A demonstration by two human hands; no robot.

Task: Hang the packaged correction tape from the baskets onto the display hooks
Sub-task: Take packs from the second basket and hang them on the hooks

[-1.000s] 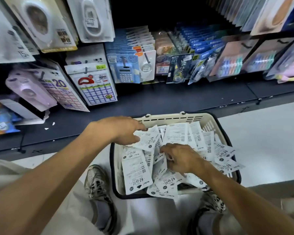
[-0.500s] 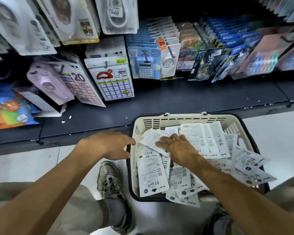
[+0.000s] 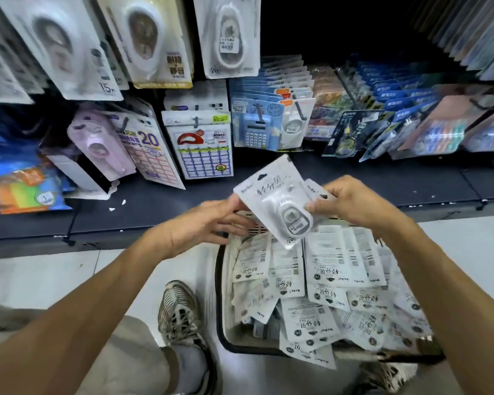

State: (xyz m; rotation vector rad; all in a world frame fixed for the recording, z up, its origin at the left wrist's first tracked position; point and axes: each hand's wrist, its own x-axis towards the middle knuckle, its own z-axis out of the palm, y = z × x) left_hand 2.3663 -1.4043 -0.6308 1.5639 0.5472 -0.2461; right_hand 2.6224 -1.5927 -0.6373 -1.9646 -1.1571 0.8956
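A hanging white pack (image 3: pixel 77 49) reads "15m"; the sticker pack (image 3: pixel 151 149) shows "20"; blue packs (image 3: pixel 394 95) read "M&G".

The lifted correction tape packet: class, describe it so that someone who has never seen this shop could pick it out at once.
Start at the cream basket on the floor before the dark shelf. Above its far rim, the left hand and right hand hold one white packet. Unlike the packets in the basket, which lie printed back up, it is raised and shows its front, with the tape dispenser visible.
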